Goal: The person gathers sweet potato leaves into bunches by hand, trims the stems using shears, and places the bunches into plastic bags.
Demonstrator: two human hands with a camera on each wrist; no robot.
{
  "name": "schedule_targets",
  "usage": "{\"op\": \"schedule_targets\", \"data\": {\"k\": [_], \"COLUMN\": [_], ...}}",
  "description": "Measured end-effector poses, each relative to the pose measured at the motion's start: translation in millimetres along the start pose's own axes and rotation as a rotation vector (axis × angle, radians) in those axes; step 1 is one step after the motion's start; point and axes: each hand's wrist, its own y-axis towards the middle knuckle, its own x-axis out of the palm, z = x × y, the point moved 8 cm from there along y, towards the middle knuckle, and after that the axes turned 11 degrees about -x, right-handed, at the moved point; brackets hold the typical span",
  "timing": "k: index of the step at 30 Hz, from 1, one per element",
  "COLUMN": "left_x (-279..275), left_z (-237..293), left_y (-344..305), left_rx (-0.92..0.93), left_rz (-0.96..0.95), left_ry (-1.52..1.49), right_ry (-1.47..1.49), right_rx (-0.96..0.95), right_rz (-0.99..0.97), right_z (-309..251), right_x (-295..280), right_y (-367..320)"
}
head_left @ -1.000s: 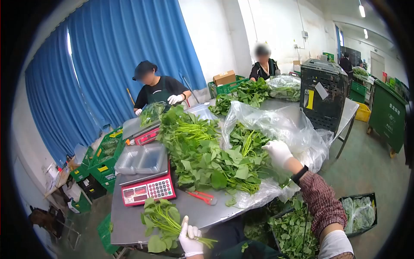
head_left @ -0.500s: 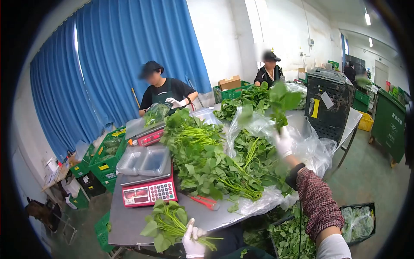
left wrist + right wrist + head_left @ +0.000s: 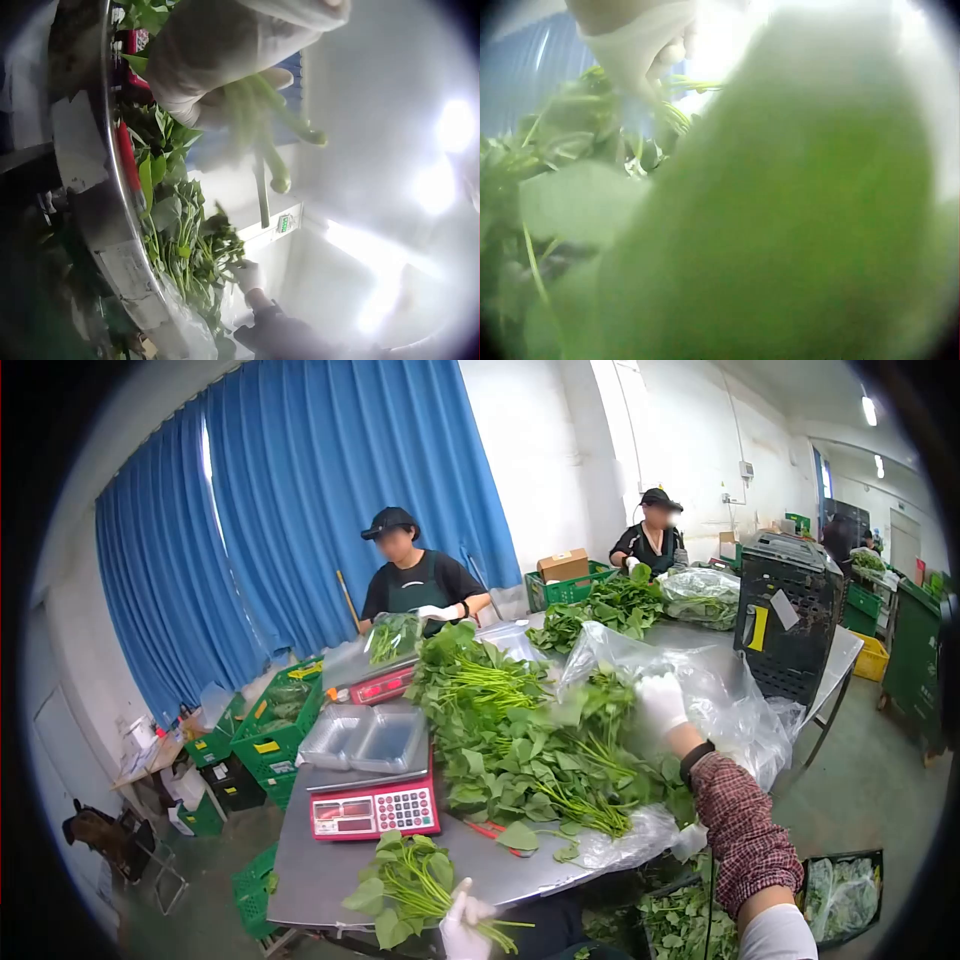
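Note:
My gloved left hand (image 3: 465,922) grips a bunch of leafy green stems (image 3: 405,880) low at the table's front edge, leaves to the left. The left wrist view shows the cut stem ends (image 3: 279,176) poking out past that hand's fingers. At the right, my gloved right hand (image 3: 660,705) is over the far side of a big heap of the same greens (image 3: 520,760). Its fingers (image 3: 673,51) are curled round thin stems in the right wrist view, where a blurred leaf (image 3: 795,210) hides much. Motion blurs the leaves beside it in the head view.
A red scale (image 3: 372,812) bearing clear plastic trays (image 3: 390,740) stands left of the heap. Clear plastic sheeting (image 3: 735,685) and a black crate (image 3: 785,610) lie beyond my right hand. An orange-handled tool (image 3: 515,848) is partly under leaves. Two people work across the table.
My right hand first reached to the heap, then raised a leafy sprig, and is now back down at the heap. The left hand keeps its bunch. The head view has swung left.

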Motion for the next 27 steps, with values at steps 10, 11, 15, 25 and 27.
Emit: {"op": "schedule_targets", "data": {"k": [10, 11, 15, 25, 27], "left_x": [-1.0, 0.5, 2.2, 18.5, 25.5], "left_z": [-31.1, -30.8, -24.4, -38.0, -39.7], "left_y": [9.8, 5.9, -1.5, -10.1, -14.1], "left_rx": [-0.121, -0.117, -0.143, -0.079, -0.017], "left_rz": [-0.049, -0.050, -0.126, -0.004, -0.016], "left_ry": [0.055, 0.058, 0.011, 0.275, 0.320], "right_ry": [0.190, 0.246, 0.795, 2.025, 2.083], "right_rx": [0.254, 0.186, 0.120, 0.423, 0.442], "right_rz": [-0.394, -0.634, -0.333, -0.168, -0.210], "right_z": [0.2, -26.8, -77.5, -175.0, -203.7], "right_x": [-68.4, -57.5, -40.2, -105.9, -109.2], "right_y": [11.6, 1.8, -13.8, -85.8, -108.1]}}
